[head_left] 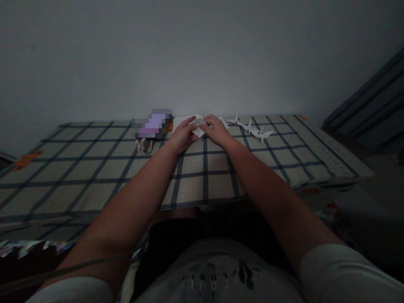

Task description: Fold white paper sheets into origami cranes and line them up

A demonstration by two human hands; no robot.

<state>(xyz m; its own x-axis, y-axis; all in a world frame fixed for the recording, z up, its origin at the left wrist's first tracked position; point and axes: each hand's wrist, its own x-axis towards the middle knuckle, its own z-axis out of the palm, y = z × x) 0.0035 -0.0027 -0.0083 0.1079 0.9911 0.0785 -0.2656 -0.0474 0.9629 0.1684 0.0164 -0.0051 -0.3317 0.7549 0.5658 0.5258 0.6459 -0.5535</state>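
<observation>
A: Layout, big to small?
B: Plain grey wall (202, 54) at the back. Table (205, 181) against it, beige cloth with dark check lines.
A: What's on it?
B: White sheets (178, 121) at the wall side, partly hidden by the hands. Count: can't tell. Phone (155, 124) left of them, lit purple, edges pixelated.
A: Hands?
B: Close together over the sheets. Left hand (181, 136) grips the left side of the folded paper (199, 121); right hand (217, 130) has fingers curled, pinching its right side.
A: Paper resting on the sheets or lifted?
B: Can't tell. It's between the hands, right of the phone.
A: Smaller stuff?
B: Three paper birds (249, 127), slanting row right of the sheets, wings spread. Pale loop (145, 146) at the phone's near end.
</observation>
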